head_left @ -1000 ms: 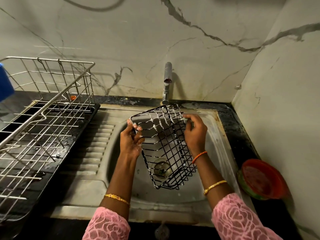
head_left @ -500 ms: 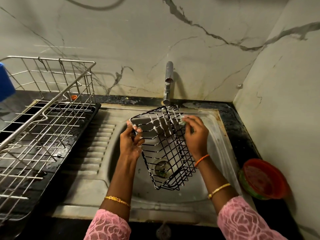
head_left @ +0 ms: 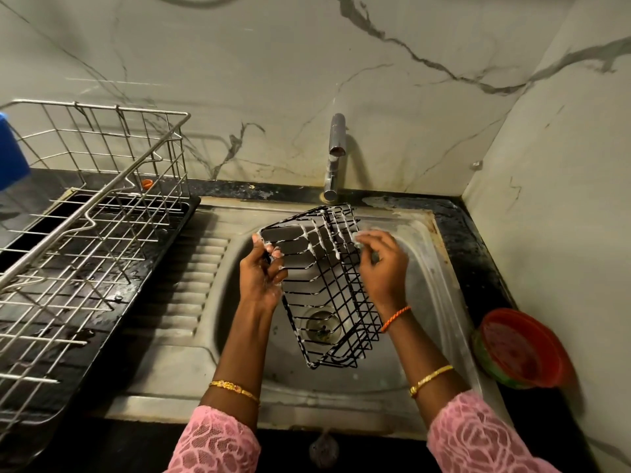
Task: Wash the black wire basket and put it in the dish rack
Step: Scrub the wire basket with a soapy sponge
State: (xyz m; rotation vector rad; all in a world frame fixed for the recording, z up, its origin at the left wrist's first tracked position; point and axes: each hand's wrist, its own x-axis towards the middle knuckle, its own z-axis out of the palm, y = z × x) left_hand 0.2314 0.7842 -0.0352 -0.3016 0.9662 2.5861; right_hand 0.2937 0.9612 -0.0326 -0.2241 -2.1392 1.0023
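The black wire basket (head_left: 327,295) hangs tilted over the steel sink (head_left: 423,268), its upper wires streaked with white soap foam. My left hand (head_left: 261,278) grips its left rim near the top corner. My right hand (head_left: 382,264) is against the basket's right side near the top, fingers curled round a small greenish scrubber that is mostly hidden. The steel dish rack (head_left: 85,213) stands on a black tray at the left, with nothing in its visible part. No water runs from the tap (head_left: 336,155).
A red and green plastic bowl (head_left: 519,346) sits on the black counter at the right, close to the side wall. A blue object (head_left: 12,155) shows at the left edge behind the rack. The ribbed drainboard (head_left: 191,285) lies between rack and sink bowl.
My right hand has slid a little up and along the basket's right side with the scrubber. The left hand's hold and the basket's tilt are almost unchanged.
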